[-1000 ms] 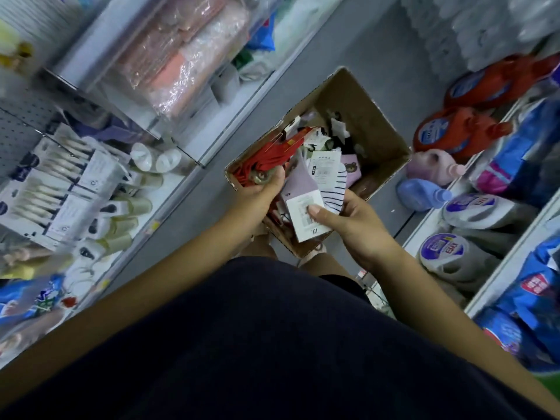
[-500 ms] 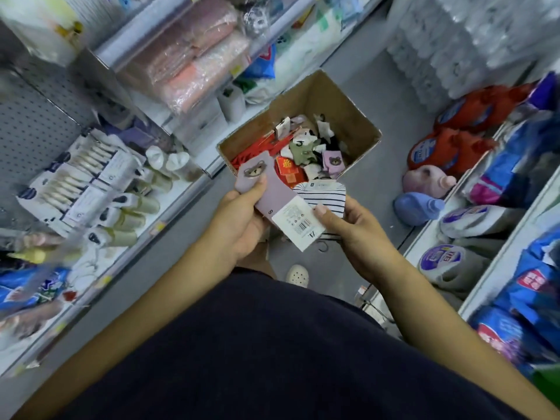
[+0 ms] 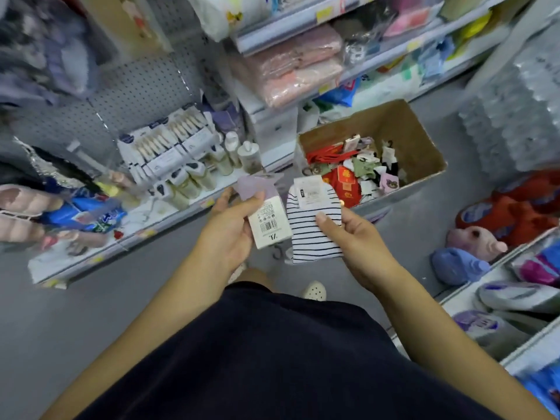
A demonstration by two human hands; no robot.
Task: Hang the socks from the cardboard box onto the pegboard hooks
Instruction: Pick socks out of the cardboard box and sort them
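My left hand (image 3: 230, 221) grips a pair of lilac socks (image 3: 253, 187) by their white barcode card. My right hand (image 3: 351, 230) holds a pair of black-and-white striped socks (image 3: 312, 231) with a white label at the top, thumb on the front. Both pairs are side by side in front of me, above the aisle floor. The cardboard box (image 3: 424, 147) stands on the floor ahead and to the right, with several pairs of socks in red, green, pink and white inside. The grey pegboard (image 3: 142, 86) is up on the left, blurred.
A low shelf (image 3: 169, 213) at left carries bottles and white boxes. Pink wrapped packs (image 3: 297, 65) lie on the shelf behind the box. Detergent jugs (image 3: 509, 207) line the right shelves. My feet in white shoes (image 3: 315, 289) stand on the grey floor.
The two pairs have parted: my left hand has taken the lilac pair, my right keeps the striped pair. My view has lifted toward the pegboard and the box looks farther off.
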